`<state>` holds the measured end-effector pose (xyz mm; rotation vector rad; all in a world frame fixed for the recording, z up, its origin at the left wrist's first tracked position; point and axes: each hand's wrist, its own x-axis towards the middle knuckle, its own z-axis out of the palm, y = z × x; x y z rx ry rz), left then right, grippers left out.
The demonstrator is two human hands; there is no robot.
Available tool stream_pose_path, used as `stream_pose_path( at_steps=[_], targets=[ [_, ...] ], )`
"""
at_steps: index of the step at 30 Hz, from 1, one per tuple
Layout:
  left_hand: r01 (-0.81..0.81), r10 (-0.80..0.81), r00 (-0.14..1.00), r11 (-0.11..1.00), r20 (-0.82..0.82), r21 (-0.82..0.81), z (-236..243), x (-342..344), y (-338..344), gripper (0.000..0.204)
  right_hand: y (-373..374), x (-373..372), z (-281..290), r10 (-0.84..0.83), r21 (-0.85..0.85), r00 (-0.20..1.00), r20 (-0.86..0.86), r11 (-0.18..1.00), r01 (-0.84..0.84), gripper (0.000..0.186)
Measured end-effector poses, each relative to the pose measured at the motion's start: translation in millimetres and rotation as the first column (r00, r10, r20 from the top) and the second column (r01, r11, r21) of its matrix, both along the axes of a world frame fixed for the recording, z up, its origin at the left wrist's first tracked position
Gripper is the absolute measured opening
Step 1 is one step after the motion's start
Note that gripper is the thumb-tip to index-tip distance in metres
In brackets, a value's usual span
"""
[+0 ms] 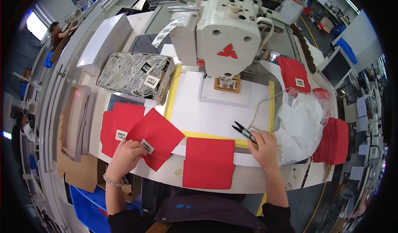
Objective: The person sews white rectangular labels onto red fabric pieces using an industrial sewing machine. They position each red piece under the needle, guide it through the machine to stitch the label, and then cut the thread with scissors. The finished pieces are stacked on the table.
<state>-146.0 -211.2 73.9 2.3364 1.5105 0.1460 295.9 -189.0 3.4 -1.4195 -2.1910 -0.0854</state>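
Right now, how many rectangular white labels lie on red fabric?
3: one white label beyond the left hand, another at its fingertips, a third right of the white sewing machine; more may be hidden.

Machine (227, 30) sits at the back middle of the desk (258, 180), head over a sheet (186, 108). Loose panel (209, 162) lies in front of that, right by the desk's near edge. To its left, a top panel (159, 137) overlaps a bottom panel (112, 127), label box (165, 84) behind them, carton (103, 42) behind that. Over right there's a bag (298, 125), with a stack (331, 142) just right of it. Snips (243, 130) are near the sheet's front right corner.
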Motion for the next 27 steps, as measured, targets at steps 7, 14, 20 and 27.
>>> stream_pose_path(
  at_steps=[7,14,20,27],
  targets=[
    [-0.036,0.038,0.999,0.982,0.005,-0.187,23.5,16.1,10.2,0.041,-14.4,6.5,11.7,-0.012,0.009,1.000,0.019,1.000,0.012,0.038],
    [0.113,-0.113,0.993,0.994,0.035,-0.011,12.8,59.8,40.2,0.036,-12.2,60.0,33.5,-0.383,0.159,0.909,0.163,0.920,0.359,0.021],
    [0.278,-0.283,0.955,0.958,0.087,0.068,3.8,95.9,54.5,0.033,-22.6,91.0,71.9,-0.401,-0.195,0.893,0.206,0.877,0.439,0.019],
    [0.367,-0.374,0.918,0.927,0.136,0.073,-3.3,121.5,62.0,0.032,-42.1,91.4,89.5,-0.550,-0.409,0.767,0.330,0.649,0.641,0.025]
  ],
)
